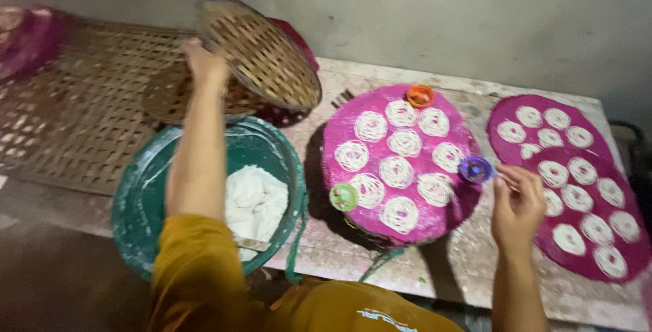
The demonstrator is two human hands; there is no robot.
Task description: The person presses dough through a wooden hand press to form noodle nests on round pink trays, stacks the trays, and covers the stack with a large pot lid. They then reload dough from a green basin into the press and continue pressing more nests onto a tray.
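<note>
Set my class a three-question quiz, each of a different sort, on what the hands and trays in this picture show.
1. True or false: the left hand grips a woven basket tray.
2. What fills the green basin?
3. Which small cap is nearest the right hand? A orange, B purple, C green.

Key:
1. True.
2. White dough.
3. B, the purple cap on the middle pink tray.

Person wears mustard-yellow top, seen at lower centre of frame. Short sleeve (193,264) ends abt the elbow on left arm, lower left; fabric plain, slightly creased. Small white print on cloth at bottom centre. Both forearms bare, no watch/rings visible. Left hand (204,64) upper left, right hand (517,206) centre right.
</note>
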